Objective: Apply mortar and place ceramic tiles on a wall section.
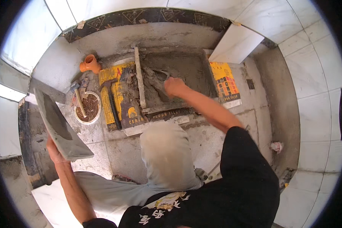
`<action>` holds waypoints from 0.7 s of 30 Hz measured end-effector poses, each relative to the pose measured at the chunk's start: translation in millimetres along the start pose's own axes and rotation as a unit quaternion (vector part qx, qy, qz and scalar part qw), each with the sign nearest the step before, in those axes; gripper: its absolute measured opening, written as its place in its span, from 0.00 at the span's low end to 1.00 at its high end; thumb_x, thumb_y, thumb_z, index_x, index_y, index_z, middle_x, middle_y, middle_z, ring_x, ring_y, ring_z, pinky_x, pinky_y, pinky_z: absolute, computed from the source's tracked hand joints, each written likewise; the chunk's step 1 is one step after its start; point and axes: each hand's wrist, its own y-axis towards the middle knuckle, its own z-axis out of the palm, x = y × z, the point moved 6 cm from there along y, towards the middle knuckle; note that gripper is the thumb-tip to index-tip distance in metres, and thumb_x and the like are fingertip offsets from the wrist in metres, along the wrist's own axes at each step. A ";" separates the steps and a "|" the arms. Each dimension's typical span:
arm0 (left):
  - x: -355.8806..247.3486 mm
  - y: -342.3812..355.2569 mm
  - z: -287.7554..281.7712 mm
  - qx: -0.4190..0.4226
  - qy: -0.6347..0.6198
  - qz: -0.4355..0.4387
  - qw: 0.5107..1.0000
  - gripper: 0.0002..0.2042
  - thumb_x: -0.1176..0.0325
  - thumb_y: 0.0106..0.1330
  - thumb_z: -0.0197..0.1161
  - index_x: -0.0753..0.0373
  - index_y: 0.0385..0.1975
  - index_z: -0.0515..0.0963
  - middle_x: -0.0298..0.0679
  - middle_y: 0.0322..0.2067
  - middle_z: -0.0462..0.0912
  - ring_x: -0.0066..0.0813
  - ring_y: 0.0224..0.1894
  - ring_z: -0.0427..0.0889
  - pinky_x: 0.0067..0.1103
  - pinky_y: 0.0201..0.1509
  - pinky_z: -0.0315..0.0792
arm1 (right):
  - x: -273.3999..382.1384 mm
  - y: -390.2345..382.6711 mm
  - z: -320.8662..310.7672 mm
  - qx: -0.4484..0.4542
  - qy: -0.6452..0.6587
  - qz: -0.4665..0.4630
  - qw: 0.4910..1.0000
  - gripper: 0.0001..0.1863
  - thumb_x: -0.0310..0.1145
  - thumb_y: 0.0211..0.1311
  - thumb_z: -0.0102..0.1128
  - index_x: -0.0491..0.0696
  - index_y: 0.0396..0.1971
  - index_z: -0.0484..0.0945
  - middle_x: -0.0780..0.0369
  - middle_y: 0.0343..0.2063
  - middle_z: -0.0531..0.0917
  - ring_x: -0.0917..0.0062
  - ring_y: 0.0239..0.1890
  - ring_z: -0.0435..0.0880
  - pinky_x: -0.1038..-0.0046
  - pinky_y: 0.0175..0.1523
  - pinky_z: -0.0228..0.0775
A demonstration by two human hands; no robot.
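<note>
My left hand grips a tile by its lower edge. The tile is tilted upright, and grey mortar covers much of the face I see. My right hand is closed round a trowel, its handle mostly hidden in the fist. The trowel's blade lies in the bed of wet mortar, at the left part of it. A narrow strip of board bounds the mortar on the left.
Yellow and black tile cartons lie under and beside the mortar. A hammer rests on the left cardboard. Further left are a white bucket with a wooden-handled tool and an orange pipe fitting. A white tile leans at back right.
</note>
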 end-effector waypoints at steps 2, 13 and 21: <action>4.9 2.3 10.6 -0.008 0.020 0.001 1.000 0.18 0.60 0.68 0.49 0.64 0.53 0.72 0.38 0.47 0.78 0.32 0.48 0.77 0.26 0.52 0.71 | -10.8 -11.0 -25.6 -0.009 -0.042 -0.030 0.999 0.17 0.30 0.53 0.52 0.38 0.42 0.77 0.51 0.37 0.81 0.62 0.45 0.82 0.58 0.44 0.75; -4.0 -2.6 2.7 -0.051 -0.023 0.011 0.998 0.18 0.61 0.65 0.54 0.64 0.50 0.74 0.38 0.43 0.79 0.32 0.44 0.78 0.26 0.49 0.72 | -118.3 91.9 -138.2 0.090 -0.180 0.103 0.974 0.17 0.30 0.36 0.60 0.48 0.33 0.84 0.57 0.33 0.85 0.65 0.39 0.84 0.63 0.39 0.74; -17.4 -22.1 13.3 -0.004 -0.040 0.027 0.999 0.18 0.61 0.65 0.54 0.65 0.50 0.73 0.38 0.45 0.79 0.31 0.45 0.78 0.25 0.50 0.72 | -2.2 151.9 -150.5 0.076 -0.195 0.014 0.978 0.14 0.35 0.47 0.63 0.48 0.36 0.83 0.60 0.41 0.83 0.61 0.41 0.83 0.58 0.39 0.74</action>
